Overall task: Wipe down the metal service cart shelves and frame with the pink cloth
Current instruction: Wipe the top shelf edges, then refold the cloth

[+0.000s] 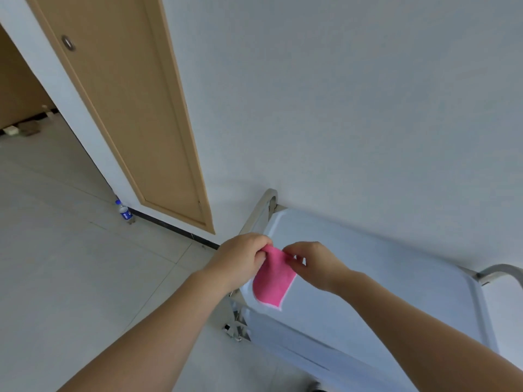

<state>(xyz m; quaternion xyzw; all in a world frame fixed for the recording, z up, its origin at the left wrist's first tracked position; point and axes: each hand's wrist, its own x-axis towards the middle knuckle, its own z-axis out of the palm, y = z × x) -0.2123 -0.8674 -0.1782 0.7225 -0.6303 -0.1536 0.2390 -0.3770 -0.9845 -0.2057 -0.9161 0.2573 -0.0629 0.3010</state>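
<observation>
The pink cloth (272, 281) hangs in the air over the left end of the metal service cart's top shelf (382, 292). My left hand (240, 261) pinches its upper left corner. My right hand (314, 264) pinches the upper edge just to the right. The cloth's lower part droops toward the shelf, white edging showing at the bottom. The cart stands against the white wall, with a curved handle at its far left corner (267, 202) and another at the right (501, 271). A lower shelf (297, 343) shows below the top one.
A tan wooden door (127, 108) stands in the wall left of the cart. A plastic water bottle (124, 212) stands on the tiled floor by the door frame. A cart caster (233, 331) sits by the lower left. Open floor stretches to the left.
</observation>
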